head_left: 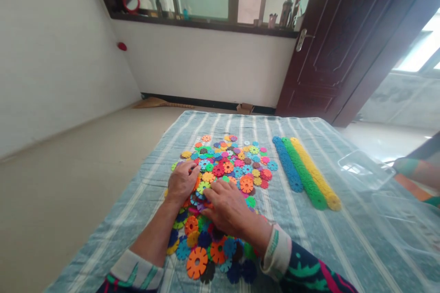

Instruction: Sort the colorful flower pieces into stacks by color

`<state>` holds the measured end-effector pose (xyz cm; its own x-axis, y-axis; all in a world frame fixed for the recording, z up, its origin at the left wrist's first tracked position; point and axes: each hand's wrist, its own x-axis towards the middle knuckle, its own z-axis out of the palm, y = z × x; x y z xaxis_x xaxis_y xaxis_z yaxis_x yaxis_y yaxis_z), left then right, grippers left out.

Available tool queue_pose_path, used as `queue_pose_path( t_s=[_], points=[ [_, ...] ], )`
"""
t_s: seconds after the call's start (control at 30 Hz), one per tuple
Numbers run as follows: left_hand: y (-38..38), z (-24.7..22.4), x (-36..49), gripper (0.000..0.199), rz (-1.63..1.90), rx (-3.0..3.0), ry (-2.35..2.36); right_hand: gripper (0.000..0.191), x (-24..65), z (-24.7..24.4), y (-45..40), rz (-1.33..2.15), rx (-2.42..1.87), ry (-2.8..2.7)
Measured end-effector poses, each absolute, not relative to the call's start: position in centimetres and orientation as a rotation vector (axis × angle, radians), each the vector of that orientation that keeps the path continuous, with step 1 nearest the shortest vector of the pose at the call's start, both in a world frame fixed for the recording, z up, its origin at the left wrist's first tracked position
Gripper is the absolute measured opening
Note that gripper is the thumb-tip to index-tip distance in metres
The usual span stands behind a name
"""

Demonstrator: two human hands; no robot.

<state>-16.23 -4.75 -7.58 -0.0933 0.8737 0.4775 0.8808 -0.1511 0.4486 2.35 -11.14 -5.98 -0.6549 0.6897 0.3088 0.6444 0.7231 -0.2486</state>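
Observation:
A spread of flower-shaped plastic discs with notched rims (pixel 197 263), in many colours, covers the middle of the cloth. At the left side of the pile is my left hand (pixel 182 182). Its fingers are curled in with a dark bit showing between them, too small to name. My right hand (pixel 228 206) reaches over the pile's centre, palm down. Its thumb and fingers are apart and touch the discs, and nothing is seen held in it. Some discs are hidden under both hands.
Right of the pile lie a blue row (pixel 288 165), a green row (pixel 304 174) and a yellow row (pixel 315 174) of discs. A clear plastic box (pixel 366 171) stands near the right edge, beside another person's limb (pixel 415 171). A striped cloth (pixel 130 219) covers the surface.

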Motion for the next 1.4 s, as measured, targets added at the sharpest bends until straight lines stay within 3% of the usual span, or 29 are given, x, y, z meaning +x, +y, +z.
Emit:
queue_pose_path(
  t_s=[0.27,0.43,0.53,0.77,1.03,1.2,1.4],
  points=[
    [-4.7,-7.6,-16.2,0.028,-1.074,-2.103,-2.051,0.013,3.5,-5.2,-10.3,0.183,-0.918,-2.477],
    [-4.7,-7.6,-16.2,0.031,-1.064,-2.143,-2.051,0.035,3.6,-5.1,-5.2,0.163,-1.342,-2.336],
    [-4.7,-7.7,-16.3,0.031,-1.086,-2.141,-2.041,0.041,2.8,-5.6,-4.8,0.211,-1.367,-2.39],
    [-4.7,-7.6,-16.4,0.028,-1.101,-2.145,-2.037,0.044,2.0,-6.0,-8.4,0.251,-1.165,-2.481],
    [-4.8,-7.6,-16.3,0.027,-1.089,-2.152,-2.061,0.028,5.2,-5.5,-2.2,0.195,-1.401,-2.403],
    [-5.1,-7.5,-16.2,0.024,-1.085,-2.176,-2.064,0.035,6.8,-7.5,-1.8,0.254,-1.222,-2.357],
    [-5.0,-7.6,-16.2,0.021,-1.104,-2.175,-2.06,0.039,7.5,-8.3,-1.0,0.208,-1.428,-2.152]
  ],
)
